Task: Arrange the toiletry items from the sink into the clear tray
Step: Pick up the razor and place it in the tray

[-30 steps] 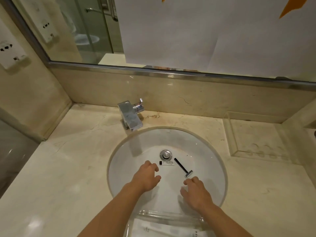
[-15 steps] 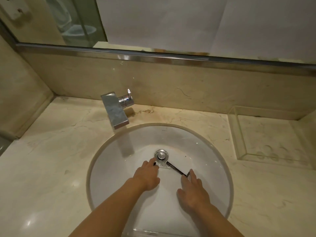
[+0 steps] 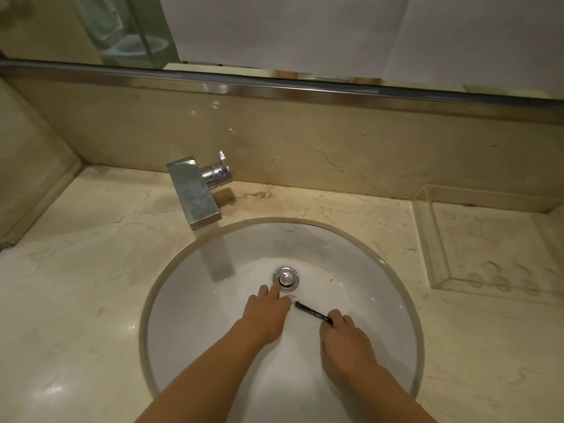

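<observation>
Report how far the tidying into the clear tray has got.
Done: nothing; the clear tray looks empty. In hand: the right hand is closing on the black razor in the sink, grip not confirmed; the left hand reaches a small item by the drain, mostly hidden. Left: carrying both to the tray.

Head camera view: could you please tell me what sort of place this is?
Probably a hotel bathroom: a round white basin set in a beige marble counter, a chrome tap, and a wall mirror reflecting a toilet.
</observation>
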A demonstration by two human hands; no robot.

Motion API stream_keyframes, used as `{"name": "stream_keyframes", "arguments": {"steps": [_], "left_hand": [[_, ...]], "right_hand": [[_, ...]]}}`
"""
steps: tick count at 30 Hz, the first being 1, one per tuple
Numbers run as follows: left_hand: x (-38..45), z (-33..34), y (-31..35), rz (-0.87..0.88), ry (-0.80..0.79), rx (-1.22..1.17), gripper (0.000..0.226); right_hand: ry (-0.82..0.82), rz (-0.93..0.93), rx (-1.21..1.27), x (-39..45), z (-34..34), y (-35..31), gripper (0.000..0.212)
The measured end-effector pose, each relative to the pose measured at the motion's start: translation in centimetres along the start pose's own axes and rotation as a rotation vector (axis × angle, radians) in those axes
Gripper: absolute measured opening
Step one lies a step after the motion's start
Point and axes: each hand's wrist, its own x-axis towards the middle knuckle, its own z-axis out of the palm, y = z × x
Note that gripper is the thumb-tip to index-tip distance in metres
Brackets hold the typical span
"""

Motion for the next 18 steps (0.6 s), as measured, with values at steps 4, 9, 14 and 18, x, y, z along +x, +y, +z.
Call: {"name": "stream_keyframes", "arguments": {"steps": [4, 9, 14, 18], "left_hand": [[-0.2, 0.8, -0.8, -0.014, 0.018, 0.018, 0.032], [-0.8, 0.8, -1.2, -0.082, -0.017, -0.102, 0.029], [-1.8, -0.6, -1.9, -0.056, -0.041, -0.249, 0.028], [-2.1, -2.0, -2.3, -0.083, -0.054, -0.391, 0.029]], "right_hand": [[-0.018, 0.006, -0.016, -0.2, -0.6, 0.2, 0.023], [0.036, 0.013, 0.105, -0.6, -0.8, 0.2, 0.027], [0.122, 0.050, 0.339, -1.6, -1.5, 0.1, 0.020], [0.191, 0.117, 0.555, -2.0, -1.8, -0.5, 0.018]]}}
